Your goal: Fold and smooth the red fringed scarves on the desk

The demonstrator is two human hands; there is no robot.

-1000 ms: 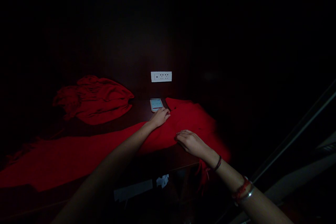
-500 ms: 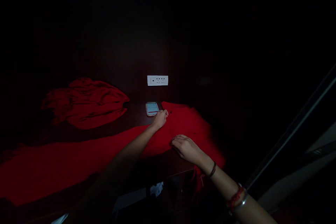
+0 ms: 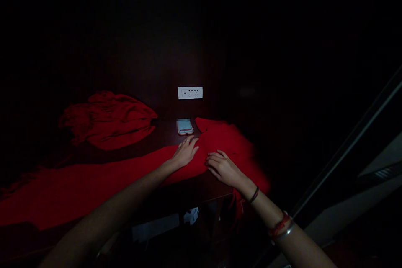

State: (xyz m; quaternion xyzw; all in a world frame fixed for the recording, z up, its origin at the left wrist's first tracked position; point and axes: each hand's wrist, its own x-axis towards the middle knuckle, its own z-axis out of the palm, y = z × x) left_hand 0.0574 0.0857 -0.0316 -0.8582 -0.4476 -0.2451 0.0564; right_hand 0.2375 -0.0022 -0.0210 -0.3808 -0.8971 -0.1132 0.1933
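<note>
- Left hand [image 3: 184,152] lies flat, fingers spread, on the long red knitted cloth [image 3: 94,188].
- Right hand [image 3: 222,166] presses flat just beside it.
- The cloth runs along the dark desk's [image 3: 201,188] front edge.
- A lit white phone [image 3: 185,126] sits at the back edge.

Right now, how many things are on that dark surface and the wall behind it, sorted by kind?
Red cloths: 2, the spread cloth under the left hand and right hand, and a crumpled cloth at the back left
Phones: 1, a lit phone
Wall sockets: 1, a white socket strip
Total: 4
</note>
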